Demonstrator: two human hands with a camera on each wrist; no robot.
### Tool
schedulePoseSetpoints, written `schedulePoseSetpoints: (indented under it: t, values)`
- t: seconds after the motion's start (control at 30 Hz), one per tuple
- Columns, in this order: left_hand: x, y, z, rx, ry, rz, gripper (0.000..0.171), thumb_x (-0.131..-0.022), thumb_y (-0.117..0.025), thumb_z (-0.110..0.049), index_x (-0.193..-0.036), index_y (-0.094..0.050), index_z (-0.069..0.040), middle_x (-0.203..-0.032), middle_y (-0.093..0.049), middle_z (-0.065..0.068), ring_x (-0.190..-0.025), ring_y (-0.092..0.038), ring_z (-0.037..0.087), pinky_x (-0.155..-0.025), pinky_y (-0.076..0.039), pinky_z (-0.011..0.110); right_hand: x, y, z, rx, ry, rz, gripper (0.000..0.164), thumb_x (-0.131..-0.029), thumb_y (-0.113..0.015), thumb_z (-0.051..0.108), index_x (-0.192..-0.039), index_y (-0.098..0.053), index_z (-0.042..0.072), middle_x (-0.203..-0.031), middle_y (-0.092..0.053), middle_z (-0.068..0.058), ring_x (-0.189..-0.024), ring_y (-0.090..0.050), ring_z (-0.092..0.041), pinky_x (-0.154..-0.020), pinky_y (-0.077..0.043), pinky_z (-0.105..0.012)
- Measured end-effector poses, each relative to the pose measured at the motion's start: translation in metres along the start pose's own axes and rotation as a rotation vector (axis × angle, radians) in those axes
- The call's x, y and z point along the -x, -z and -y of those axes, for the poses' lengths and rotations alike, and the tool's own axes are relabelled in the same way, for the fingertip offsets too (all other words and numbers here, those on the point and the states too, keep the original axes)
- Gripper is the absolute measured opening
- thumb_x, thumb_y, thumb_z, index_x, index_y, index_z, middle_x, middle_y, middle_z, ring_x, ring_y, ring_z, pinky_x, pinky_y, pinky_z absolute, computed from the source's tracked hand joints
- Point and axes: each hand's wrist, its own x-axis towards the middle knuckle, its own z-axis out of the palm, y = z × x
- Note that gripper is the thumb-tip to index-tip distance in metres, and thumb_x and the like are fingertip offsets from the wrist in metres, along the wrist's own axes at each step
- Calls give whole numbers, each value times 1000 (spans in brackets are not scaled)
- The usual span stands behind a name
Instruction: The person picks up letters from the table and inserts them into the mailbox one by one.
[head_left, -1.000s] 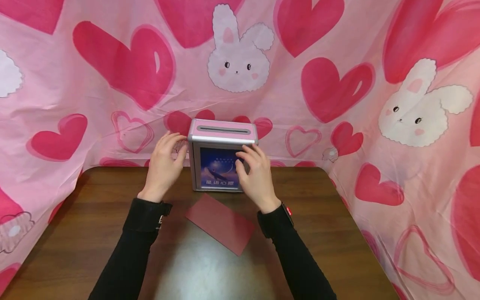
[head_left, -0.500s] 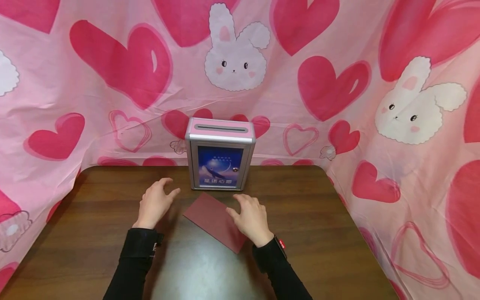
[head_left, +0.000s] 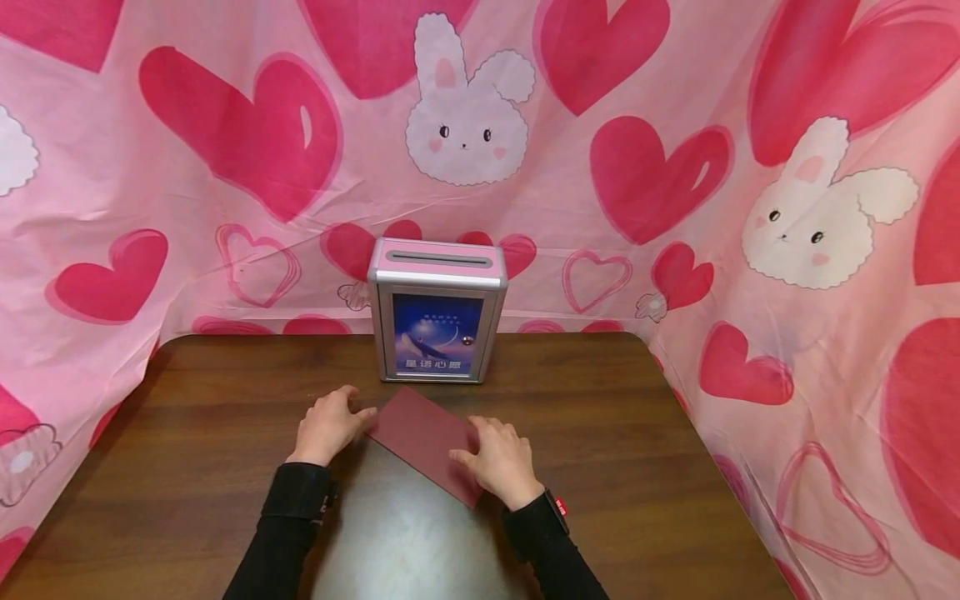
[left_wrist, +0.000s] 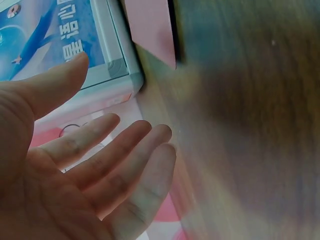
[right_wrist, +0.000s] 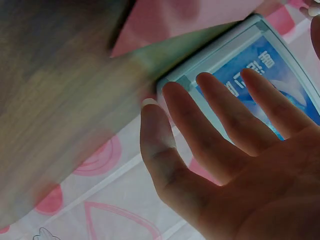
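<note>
A flat dark-pink card [head_left: 420,437] lies at a slant on the wooden table, in front of an upright box. My left hand [head_left: 327,429] is at the card's left corner, fingers relaxed; from the head view I cannot tell if the thumb touches it. Over the card's right end is my right hand [head_left: 502,460], its thumb above the card. In the left wrist view the left hand [left_wrist: 90,170] has parted, slightly bent fingers with nothing between them. The right hand's fingers [right_wrist: 220,115] are likewise spread and hold nothing in the right wrist view.
The silver-framed box [head_left: 438,275] has a pink top with a long slot and a blue picture panel [head_left: 437,333] with a small lock. Behind the wooden table [head_left: 600,467] hangs a pink cloth [head_left: 360,192] printed with hearts and rabbits.
Both hands have come down from the sides of the box toward the card. Lately the left hand moved right to the card's corner. Box and card look unmoved on the table.
</note>
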Motion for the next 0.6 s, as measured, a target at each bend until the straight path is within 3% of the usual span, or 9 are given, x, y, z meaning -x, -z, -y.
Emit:
schedulePoseSetpoints:
  t: [0.3, 0.6]
  values:
    - [-5, -17, 3, -28, -16, 15, 54, -84, -69, -34, -121, -57, 5, -110, -65, 28, -89, -59, 40, -80, -48, 61, -4, -8, -4, -10, -58, 24, 69, -75, -74, 46, -129, -58, 7, -122, -62, -17, -106, -52, -36, -89, -40, -66]
    - [-10, -27, -2, -7, -1, 15, 50, -84, -71, -29, -120, -59, 5, -108, -65, 27, -87, -58, 38, -80, -49, 59, -8, -21, -9, 25, -65, 33, 69, -73, -76, 45, -127, -59, 5, -115, -63, -18, -102, -51, -35, -87, -40, -65]
